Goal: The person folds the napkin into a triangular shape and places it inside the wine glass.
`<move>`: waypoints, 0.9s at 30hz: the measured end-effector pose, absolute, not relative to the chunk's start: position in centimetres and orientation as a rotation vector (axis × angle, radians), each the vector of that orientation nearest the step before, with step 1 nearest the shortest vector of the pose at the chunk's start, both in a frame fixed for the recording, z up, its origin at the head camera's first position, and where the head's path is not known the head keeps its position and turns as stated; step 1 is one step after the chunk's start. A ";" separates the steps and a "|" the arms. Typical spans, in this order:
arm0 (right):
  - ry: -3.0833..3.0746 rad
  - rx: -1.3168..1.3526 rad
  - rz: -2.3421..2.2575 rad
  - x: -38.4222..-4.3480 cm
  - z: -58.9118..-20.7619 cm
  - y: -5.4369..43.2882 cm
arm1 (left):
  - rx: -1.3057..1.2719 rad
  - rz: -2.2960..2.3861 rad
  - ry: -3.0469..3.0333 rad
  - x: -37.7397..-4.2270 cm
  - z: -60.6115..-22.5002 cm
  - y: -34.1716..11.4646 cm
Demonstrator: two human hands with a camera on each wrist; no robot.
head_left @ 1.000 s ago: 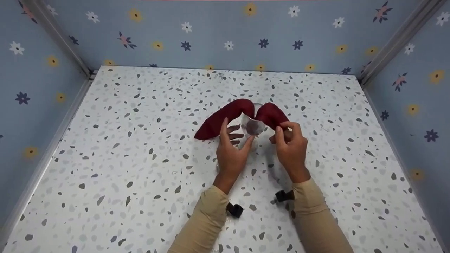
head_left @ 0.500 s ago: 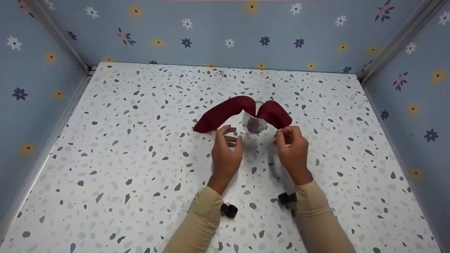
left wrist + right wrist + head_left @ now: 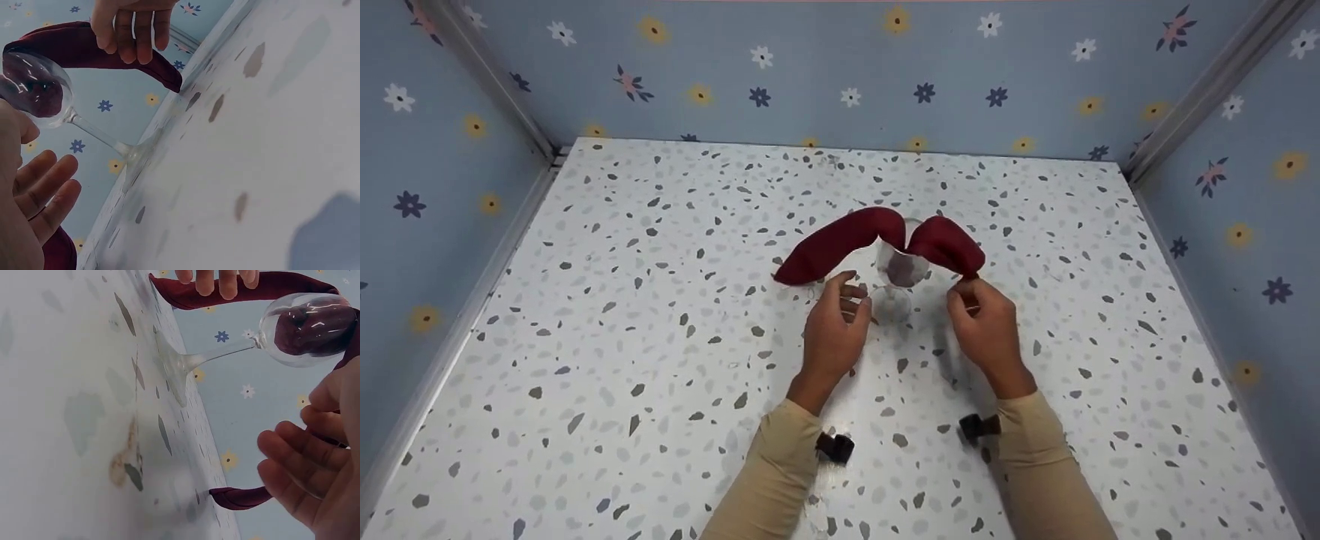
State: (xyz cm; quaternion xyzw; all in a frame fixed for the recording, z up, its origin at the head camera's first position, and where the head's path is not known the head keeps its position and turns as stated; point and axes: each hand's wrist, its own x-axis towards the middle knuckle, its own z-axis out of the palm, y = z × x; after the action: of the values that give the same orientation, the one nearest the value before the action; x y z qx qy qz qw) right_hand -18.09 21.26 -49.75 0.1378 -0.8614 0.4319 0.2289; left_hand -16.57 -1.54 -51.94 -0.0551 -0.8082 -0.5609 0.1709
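A stemmed wine glass (image 3: 903,271) stands upright on the speckled table, its foot (image 3: 175,368) flat on the surface. Tucked into its bowl is a dark red cloth napkin (image 3: 840,238); the wrist views show the bunched part through the glass. Over the rim the napkin spreads two wings, a long one drooping left and a shorter, puffed one right. My right hand (image 3: 988,322) pinches the lower edge of the right wing between thumb and fingers. Just left of the glass, below the left wing, my left hand (image 3: 834,330) hovers with fingers loosely bent, holding nothing.
Blue flower-print walls (image 3: 810,67) close off the back and both sides of the white speckled table (image 3: 660,420). A black wrist camera (image 3: 837,448) sits at the left sleeve cuff, another wrist camera (image 3: 976,427) at the right.
My left hand has drawn back left and downward from the glass and napkin. My right hand has slid slightly down along the right wing, which looks fuller. The glass stays put.
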 end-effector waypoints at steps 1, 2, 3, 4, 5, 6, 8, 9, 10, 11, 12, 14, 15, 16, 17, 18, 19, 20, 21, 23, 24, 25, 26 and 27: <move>-2.390 0.377 1.184 -18.1 -49.7 21.3 | -0.164 -1.592 -2.306 -16.6 -52.0 -1.7; -2.408 0.374 1.180 -18.1 -49.7 21.4 | -0.173 -1.594 -2.314 -16.6 -52.0 -1.8; -2.427 0.365 1.173 -18.1 -49.7 21.4 | -0.182 -1.589 -2.326 -16.7 -52.0 -2.0; -2.446 0.353 1.165 -18.1 -49.6 21.5 | -0.193 -1.583 -2.336 -16.7 -52.1 -2.1; -2.463 0.344 1.163 -18.1 -49.6 21.6 | -0.205 -1.578 -2.346 -16.7 -52.1 -2.2; -2.479 0.336 1.163 -18.1 -49.6 21.7 | -0.216 -1.573 -2.355 -16.7 -52.1 -2.3; -2.509 0.315 1.162 -18.0 -49.6 21.9 | -0.241 -1.561 -2.375 -16.7 -52.2 -2.5; -2.524 0.305 1.160 -18.0 -49.6 22.0 | -0.255 -1.553 -2.386 -16.8 -52.3 -2.6; -2.537 0.300 1.159 -18.1 -49.6 22.1 | -0.269 -1.549 -2.395 -16.8 -52.4 -2.7; -2.550 0.299 1.156 -18.1 -49.6 22.3 | -0.281 -1.544 -2.407 -16.8 -52.4 -2.8; -2.563 0.294 1.153 -18.1 -49.6 22.4 | -0.290 -1.535 -2.421 -16.9 -52.5 -3.0; -2.591 0.293 1.140 -18.1 -49.6 22.7 | -0.306 -1.510 -2.450 -17.0 -52.5 -3.3; -2.603 0.296 1.137 -18.1 -49.7 22.8 | -0.314 -1.499 -2.462 -17.0 -52.5 -3.4; -2.617 0.295 1.132 -18.1 -49.7 23.0 | -0.322 -1.487 -2.474 -17.0 -52.4 -3.6; -2.631 0.292 1.123 -18.1 -49.7 23.1 | -0.328 -1.478 -2.485 -17.0 -52.4 -3.8; -2.646 0.284 1.112 -18.1 -49.7 23.3 | -0.336 -1.475 -2.494 -16.9 -52.4 -3.9; -2.663 0.276 1.097 -18.0 -49.8 23.6 | -0.343 -1.482 -2.501 -16.8 -52.4 -4.0; -2.677 0.266 1.087 -17.8 -49.9 23.8 | -0.350 -1.494 -2.505 -16.8 -52.4 -4.2; -2.691 0.257 1.076 -17.7 -49.9 24.0 | -0.359 -1.506 -2.508 -16.7 -52.4 -4.3; -2.724 0.238 1.047 -17.5 -50.0 24.3 | -0.365 -1.534 -2.521 -16.6 -52.5 -4.7; -2.740 0.234 1.032 -17.4 -50.0 24.4 | -0.367 -1.543 -2.529 -16.5 -52.5 -4.9; -2.756 0.227 1.019 -17.3 -50.0 24.5 | -0.365 -1.546 -2.543 -16.4 -52.5 -5.1; -2.770 0.223 1.005 -17.2 -50.0 24.6 | -0.368 -1.542 -2.556 -16.3 -52.5 -5.3; -2.783 0.219 0.987 -17.1 -50.0 24.7 | -0.367 -1.531 -2.574 -16.2 -52.5 -5.5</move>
State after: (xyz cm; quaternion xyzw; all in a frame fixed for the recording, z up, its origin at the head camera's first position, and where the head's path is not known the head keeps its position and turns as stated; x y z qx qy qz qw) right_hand -17.11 24.70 -50.03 0.0736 -0.9361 0.3320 0.0903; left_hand -16.25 -5.50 -52.47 -0.1214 -0.8514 -0.5064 0.0620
